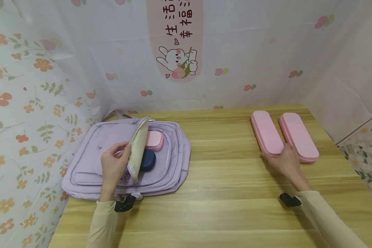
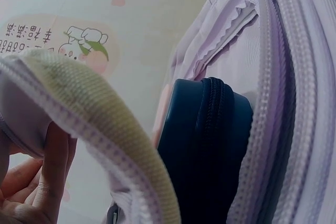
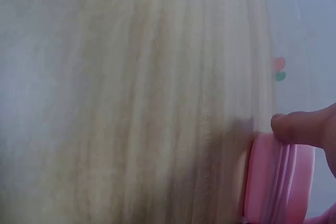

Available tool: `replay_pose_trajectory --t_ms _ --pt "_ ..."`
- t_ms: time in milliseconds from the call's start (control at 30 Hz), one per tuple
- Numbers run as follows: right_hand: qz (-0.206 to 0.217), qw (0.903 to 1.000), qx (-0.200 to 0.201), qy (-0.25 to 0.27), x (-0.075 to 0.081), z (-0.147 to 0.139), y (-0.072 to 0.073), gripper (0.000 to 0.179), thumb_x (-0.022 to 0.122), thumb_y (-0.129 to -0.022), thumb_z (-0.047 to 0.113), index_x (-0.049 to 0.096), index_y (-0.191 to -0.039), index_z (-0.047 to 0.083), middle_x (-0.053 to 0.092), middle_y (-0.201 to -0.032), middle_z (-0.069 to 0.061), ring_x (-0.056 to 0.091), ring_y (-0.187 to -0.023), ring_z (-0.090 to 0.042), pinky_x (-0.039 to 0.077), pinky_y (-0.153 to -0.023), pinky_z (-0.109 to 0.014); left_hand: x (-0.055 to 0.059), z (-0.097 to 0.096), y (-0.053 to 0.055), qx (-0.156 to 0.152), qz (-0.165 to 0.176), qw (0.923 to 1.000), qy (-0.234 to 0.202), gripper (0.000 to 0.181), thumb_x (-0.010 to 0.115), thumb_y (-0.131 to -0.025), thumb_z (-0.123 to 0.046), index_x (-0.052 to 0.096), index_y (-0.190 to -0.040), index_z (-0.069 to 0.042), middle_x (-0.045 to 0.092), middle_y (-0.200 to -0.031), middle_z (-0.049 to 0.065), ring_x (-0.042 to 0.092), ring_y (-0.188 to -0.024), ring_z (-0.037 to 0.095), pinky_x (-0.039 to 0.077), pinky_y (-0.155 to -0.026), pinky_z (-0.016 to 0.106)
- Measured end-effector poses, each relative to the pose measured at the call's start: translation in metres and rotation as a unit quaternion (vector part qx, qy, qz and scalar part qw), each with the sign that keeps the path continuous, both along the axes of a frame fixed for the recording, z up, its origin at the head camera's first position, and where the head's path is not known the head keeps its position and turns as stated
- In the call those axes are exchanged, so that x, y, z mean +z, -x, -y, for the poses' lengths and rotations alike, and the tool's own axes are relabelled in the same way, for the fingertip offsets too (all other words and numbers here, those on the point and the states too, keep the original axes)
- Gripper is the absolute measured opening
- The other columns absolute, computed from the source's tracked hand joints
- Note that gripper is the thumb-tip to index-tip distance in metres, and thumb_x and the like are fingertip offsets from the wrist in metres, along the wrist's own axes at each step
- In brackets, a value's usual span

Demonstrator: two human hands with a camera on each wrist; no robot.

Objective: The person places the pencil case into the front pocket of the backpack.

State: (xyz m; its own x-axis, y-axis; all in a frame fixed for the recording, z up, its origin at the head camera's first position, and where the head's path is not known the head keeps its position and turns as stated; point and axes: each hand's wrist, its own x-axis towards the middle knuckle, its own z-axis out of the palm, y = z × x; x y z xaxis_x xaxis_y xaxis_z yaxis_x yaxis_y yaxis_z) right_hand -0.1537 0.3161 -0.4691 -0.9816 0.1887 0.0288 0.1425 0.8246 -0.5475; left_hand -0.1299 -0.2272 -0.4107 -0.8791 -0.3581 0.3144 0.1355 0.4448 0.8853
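Note:
A lilac backpack [image 1: 86, 155] lies on its back at the table's left. My left hand [image 1: 113, 168] pinches the edge of its cream-lined pocket flap [image 1: 138, 148] and holds it lifted. Inside the opened pocket sit a small pink case [image 1: 155, 139] and a navy zip case [image 1: 147, 160]; the left wrist view shows the navy case [image 2: 181, 129] close up. On the right, my right hand [image 1: 286, 163] grips the near end of a long pink zip case [image 1: 268, 132], with the thumb [image 3: 299, 127] on its zipped side. A matching pink case [image 1: 299, 137] lies just right of it.
The wooden table [image 1: 217, 179] stretches between the backpack and the long cases. A printed curtain [image 1: 235, 44] with a rabbit picture hangs behind, and a flowered cloth [image 1: 24, 137] covers the left side. Black wrist mounts [image 1: 125, 204] sit at both sleeves.

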Motion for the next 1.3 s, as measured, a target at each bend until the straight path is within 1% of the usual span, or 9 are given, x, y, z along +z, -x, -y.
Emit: replay_pose_trajectory --t_ms 100,233,300,367,533,600,700,1067,1300 --pt "-0.011 0.9999 -0.003 -0.006 0.0 -0.001 0.002 0.086 0.082 -0.082 0.04 0.045 -0.117 -0.028 0.051 -0.109 -0.044 0.053 -0.095 -0.051 0.047 -0.076 -0.059 0.0 0.001 0.0 0.001 0.002 1.0 0.0 0.017 0.07 -0.093 -0.009 0.077 -0.104 0.003 0.074 -0.083 0.003 0.065 -0.064 -0.011 0.05 -0.057 0.008" --pt "-0.044 0.9988 -0.017 -0.011 0.0 -0.001 0.004 0.072 0.083 -0.078 0.044 0.056 -0.102 -0.018 0.061 -0.095 -0.035 0.059 -0.082 -0.042 0.044 -0.061 -0.043 -0.001 0.001 0.0 -0.003 0.001 1.0 -0.005 0.017 0.07 -0.093 -0.009 0.077 -0.104 0.003 0.074 -0.085 0.01 0.065 -0.064 -0.011 0.05 -0.057 0.007" --pt "-0.063 0.9976 -0.026 -0.01 0.0 0.0 0.005 0.067 0.083 -0.077 0.045 0.058 -0.098 -0.014 0.063 -0.092 -0.033 0.06 -0.081 -0.041 0.042 -0.061 -0.039 -0.001 0.001 0.0 -0.007 -0.003 0.9999 -0.011 0.017 0.07 -0.093 -0.008 0.076 -0.103 0.004 0.074 -0.086 0.015 0.065 -0.063 -0.011 0.05 -0.057 0.007" --pt "-0.078 0.9963 -0.033 -0.007 -0.001 0.0 0.005 0.065 0.082 -0.077 0.045 0.06 -0.097 -0.012 0.064 -0.091 -0.031 0.06 -0.081 -0.041 0.04 -0.061 -0.039 -0.001 0.001 0.0 -0.008 -0.003 0.9998 -0.015 0.017 0.07 -0.093 -0.008 0.076 -0.103 0.004 0.074 -0.084 0.006 0.065 -0.063 -0.011 0.05 -0.056 0.008" --pt "-0.105 0.9939 -0.031 -0.002 -0.003 0.004 0.005 0.061 0.083 -0.077 0.042 0.062 -0.097 -0.011 0.065 -0.092 -0.031 0.059 -0.082 -0.039 0.039 -0.063 -0.039 -0.003 0.001 0.002 -0.005 -0.002 1.0 -0.008 0.017 0.071 -0.092 -0.008 0.077 -0.103 0.004 0.073 -0.082 -0.001 0.065 -0.064 -0.011 0.051 -0.057 0.008" --pt "-0.118 0.9926 -0.029 0.0 -0.003 0.006 0.005 0.058 0.083 -0.077 0.041 0.063 -0.096 -0.01 0.066 -0.091 -0.029 0.059 -0.08 -0.036 0.038 -0.063 -0.036 -0.003 0.001 0.002 -0.005 0.0 1.0 -0.007 0.017 0.071 -0.093 -0.008 0.076 -0.104 0.004 0.074 -0.084 0.004 0.065 -0.064 -0.011 0.051 -0.058 0.008" --pt "-0.134 0.9906 -0.023 0.006 -0.003 0.01 0.005 0.056 0.084 -0.077 0.039 0.065 -0.097 -0.009 0.067 -0.091 -0.028 0.059 -0.079 -0.034 0.038 -0.063 -0.034 -0.003 0.001 0.002 -0.008 0.004 0.9999 -0.012 0.018 0.07 -0.093 -0.009 0.076 -0.104 0.004 0.073 -0.083 0.0 0.066 -0.064 -0.011 0.051 -0.058 0.008" --pt "-0.149 0.9888 0.001 0.011 0.005 0.031 0.002 0.072 0.085 -0.076 0.038 0.061 -0.121 -0.013 0.067 -0.111 -0.034 0.064 -0.097 -0.046 0.046 -0.076 -0.049 -0.004 -0.002 0.001 -0.017 0.003 0.9997 -0.017 0.018 0.069 -0.093 -0.008 0.076 -0.104 0.006 0.073 -0.09 0.021 0.066 -0.066 -0.011 0.051 -0.059 0.008" --pt "-0.161 0.9862 0.035 0.017 0.011 0.049 -0.001 0.071 0.085 -0.075 0.034 0.061 -0.122 -0.013 0.066 -0.113 -0.034 0.064 -0.1 -0.047 0.049 -0.08 -0.055 -0.005 -0.003 0.002 -0.017 0.008 0.9996 -0.023 0.017 0.07 -0.093 -0.008 0.076 -0.104 0.004 0.074 -0.087 0.014 0.066 -0.066 -0.01 0.052 -0.059 0.009"
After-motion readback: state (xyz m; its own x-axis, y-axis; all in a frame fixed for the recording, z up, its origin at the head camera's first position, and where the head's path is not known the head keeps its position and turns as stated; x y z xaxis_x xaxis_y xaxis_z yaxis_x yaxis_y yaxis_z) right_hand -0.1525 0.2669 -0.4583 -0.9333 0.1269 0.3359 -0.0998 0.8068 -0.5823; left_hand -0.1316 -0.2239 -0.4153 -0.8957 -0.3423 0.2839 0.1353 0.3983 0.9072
